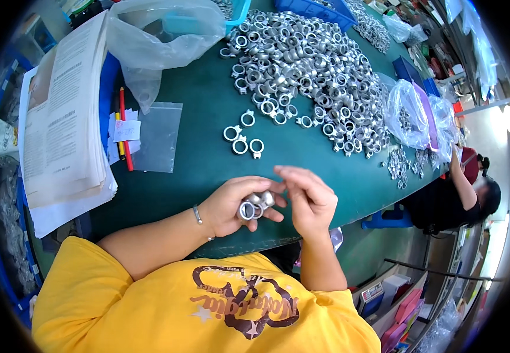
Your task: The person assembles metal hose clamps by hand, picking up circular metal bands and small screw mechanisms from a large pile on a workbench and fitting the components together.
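Note:
My left hand (231, 206) is cupped palm up in front of me, holding a few silver metal ring fittings (249, 210) in its curled fingers. Close to its fingertips is my right hand (312, 203), its fingers stretched and slightly bent, with no part visible in them. Beyond my hands a small group of similar ring fittings (240, 145) lies on the green tabletop (199, 135). A large heap of the same fittings (308, 65) covers the far middle and right of the table.
A paper stack (67, 117), red pencil (127, 129) and clear zip bag (160, 138) lie left. A plastic bag (167, 35) hangs over a turquoise bin (238, 13). Smaller metal parts (397, 166) and bagged parts (408, 115) are right. Another person (461, 197) sits at the right edge.

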A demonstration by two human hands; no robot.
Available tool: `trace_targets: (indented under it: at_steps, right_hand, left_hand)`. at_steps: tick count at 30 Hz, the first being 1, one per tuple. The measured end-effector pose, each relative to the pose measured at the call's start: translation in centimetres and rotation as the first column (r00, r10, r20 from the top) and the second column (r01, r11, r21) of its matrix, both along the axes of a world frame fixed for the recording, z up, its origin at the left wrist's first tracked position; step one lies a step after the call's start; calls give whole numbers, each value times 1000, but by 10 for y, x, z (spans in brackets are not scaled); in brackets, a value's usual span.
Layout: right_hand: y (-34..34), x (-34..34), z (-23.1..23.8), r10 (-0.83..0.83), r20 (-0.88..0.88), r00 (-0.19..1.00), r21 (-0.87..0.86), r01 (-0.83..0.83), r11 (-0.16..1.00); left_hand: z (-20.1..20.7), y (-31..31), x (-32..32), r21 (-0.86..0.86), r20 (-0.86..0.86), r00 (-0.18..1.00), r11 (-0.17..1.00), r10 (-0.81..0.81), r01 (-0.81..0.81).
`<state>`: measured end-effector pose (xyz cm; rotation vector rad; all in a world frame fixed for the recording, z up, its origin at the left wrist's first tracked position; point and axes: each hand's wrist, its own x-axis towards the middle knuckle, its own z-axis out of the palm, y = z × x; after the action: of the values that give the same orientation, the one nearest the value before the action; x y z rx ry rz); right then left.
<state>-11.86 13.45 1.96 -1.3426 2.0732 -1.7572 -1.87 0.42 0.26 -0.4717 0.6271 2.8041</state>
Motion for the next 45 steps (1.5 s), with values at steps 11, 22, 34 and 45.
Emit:
trace_targets:
  at_steps: [11, 22, 34, 45]
  right_hand:
    - [-29, -17, -21, -36, -173, 984, 402, 104, 910]
    - [6, -3, -8, 139, 25, 990, 95, -141, 985]
    - [10, 6, -14, 214, 575, 790, -209, -112, 972]
    - [13, 7, -16, 167, 353, 920, -164, -115, 980]
  left_hand:
    - [-5, 3, 3, -223, -74, 993, 969, 90, -105]
    - [-2, 4, 4, -601, -185, 953, 739, 241, -304]
    - [-4, 9, 1, -782, -516, 845, 323, 142, -532]
    - [-4, 7, 3, -768, -490, 858, 388, 156, -509]
